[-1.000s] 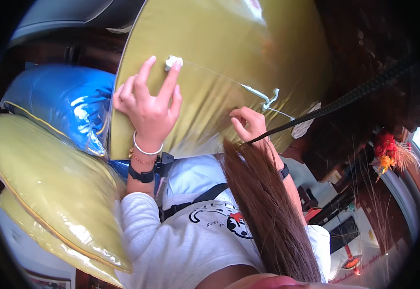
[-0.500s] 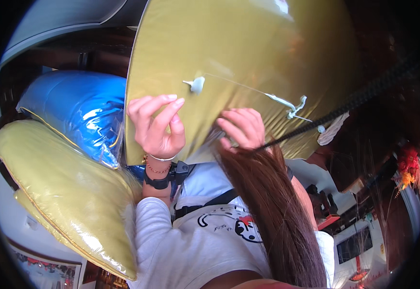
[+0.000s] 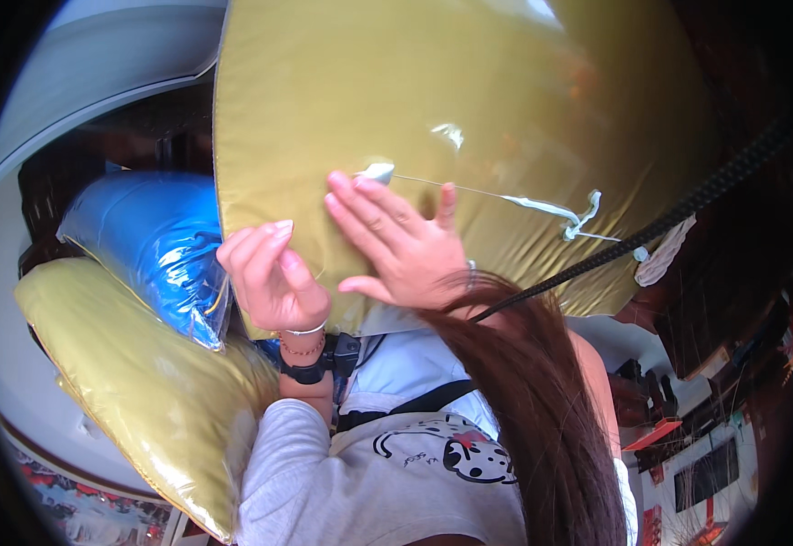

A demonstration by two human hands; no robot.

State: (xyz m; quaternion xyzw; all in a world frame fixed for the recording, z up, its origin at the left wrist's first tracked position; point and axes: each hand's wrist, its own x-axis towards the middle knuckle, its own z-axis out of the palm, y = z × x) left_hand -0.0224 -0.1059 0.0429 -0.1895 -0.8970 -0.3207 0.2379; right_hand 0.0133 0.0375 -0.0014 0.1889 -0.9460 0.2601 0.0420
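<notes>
One large glossy gold fabric cushion [image 3: 324,91] before the person, left edge beside the left hand [image 3: 274,278], fingers curled, any grasp indeterminable; right hand [image 3: 401,244] spread over it, released, fingertips by a small white piece [image 3: 379,172], broad smooth expanse above.

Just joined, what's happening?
A person's right hand is spread over a large yellow cushion, beside a small white piece. A thin thread runs from that piece toward a pale knotted strip. The left hand is curled near the cushion's left edge, its grip unclear. A blue cushion and second yellow cushion lie to the left.
</notes>
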